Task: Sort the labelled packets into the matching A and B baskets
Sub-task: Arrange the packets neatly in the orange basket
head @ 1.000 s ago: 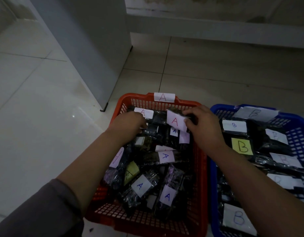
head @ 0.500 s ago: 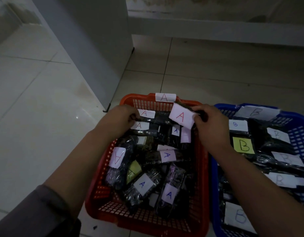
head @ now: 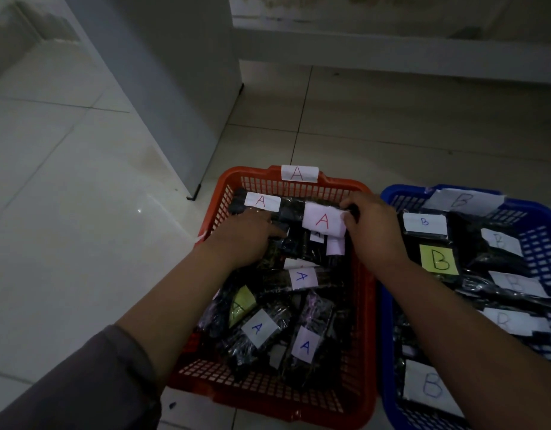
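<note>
A red basket (head: 365,305) tagged A sits beside a blue basket (head: 534,218) tagged B on the floor. Both hold several dark packets with paper labels. My right hand (head: 373,231) pinches the end of a dark packet with a red-lettered A label (head: 322,220) over the far part of the red basket. My left hand (head: 243,237) reaches down among the packets in the red basket, fingers curled round a dark packet (head: 286,240) there. A yellow B label (head: 438,259) shows in the blue basket.
A grey cabinet (head: 162,88) stands just beyond the red basket at the left, its foot near the basket's far corner. White tiled floor (head: 66,243) spreads to the left. A wall ledge (head: 392,54) runs across the back.
My right hand has lifted the A-labelled packet slightly and turned its label flatter. My left hand moved from the basket's far left edge deeper among the packets.
</note>
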The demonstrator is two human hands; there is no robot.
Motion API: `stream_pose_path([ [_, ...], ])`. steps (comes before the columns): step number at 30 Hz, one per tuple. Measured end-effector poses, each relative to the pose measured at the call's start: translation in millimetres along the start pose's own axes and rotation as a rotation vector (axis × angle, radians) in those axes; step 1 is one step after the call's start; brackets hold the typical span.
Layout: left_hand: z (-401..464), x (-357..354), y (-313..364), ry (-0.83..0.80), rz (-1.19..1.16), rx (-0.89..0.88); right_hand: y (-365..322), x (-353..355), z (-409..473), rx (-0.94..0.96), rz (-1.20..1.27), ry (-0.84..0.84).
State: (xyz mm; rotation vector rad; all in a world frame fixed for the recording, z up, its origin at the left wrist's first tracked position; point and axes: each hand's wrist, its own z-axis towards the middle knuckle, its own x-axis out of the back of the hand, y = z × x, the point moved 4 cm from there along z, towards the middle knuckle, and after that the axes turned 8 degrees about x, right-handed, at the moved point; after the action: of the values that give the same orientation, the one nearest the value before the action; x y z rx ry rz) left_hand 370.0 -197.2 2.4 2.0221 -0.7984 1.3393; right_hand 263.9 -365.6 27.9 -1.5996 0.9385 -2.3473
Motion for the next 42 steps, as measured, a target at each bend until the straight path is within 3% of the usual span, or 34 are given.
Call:
stream_pose_path([
  [4,-9,9,0,-0.012,-0.122,0.007,3,6,5,-0.071,0.087,-0.020],
  [7,-25,24,-18,0.094,-0.248,0.106,2,12,10,-0.138,0.185,-0.057],
  [9,-36,30,-30,0.121,-0.178,0.133,0,11,12,-0.146,0.193,-0.125],
  [12,-50,26,-35,0.025,-0.108,0.143,-8,-9,6,-0.150,0.173,-0.301],
  [17,-56,7,-35,-0.038,-0.008,0.148,-11,-36,-1,-0.135,-0.044,-0.369],
  [21,-59,6,-35,-0.041,-0.087,0.151,-18,-22,-5,-0.083,-0.031,-0.254],
  [25,-58,9,-33,-0.051,-0.220,0.163,-29,6,-20,-0.151,0.239,-0.067],
  [29,-59,1,-26,-0.094,-0.071,0.213,-49,20,-60,-0.223,0.414,0.051],
  [34,-65,-4,-4,0.066,0.195,0.322,-77,4,-117,-0.246,0.575,0.085],
  [36,-63,-1,-4,0.069,0.100,0.308,-79,-4,-128,-0.261,0.581,0.080],
  [40,-67,26,-21,-0.041,-0.420,0.326,-86,-11,-127,-0.284,0.595,0.049],
  [42,-75,40,-31,-0.080,-0.532,0.334,-93,-15,-116,-0.266,0.531,-0.029],
])
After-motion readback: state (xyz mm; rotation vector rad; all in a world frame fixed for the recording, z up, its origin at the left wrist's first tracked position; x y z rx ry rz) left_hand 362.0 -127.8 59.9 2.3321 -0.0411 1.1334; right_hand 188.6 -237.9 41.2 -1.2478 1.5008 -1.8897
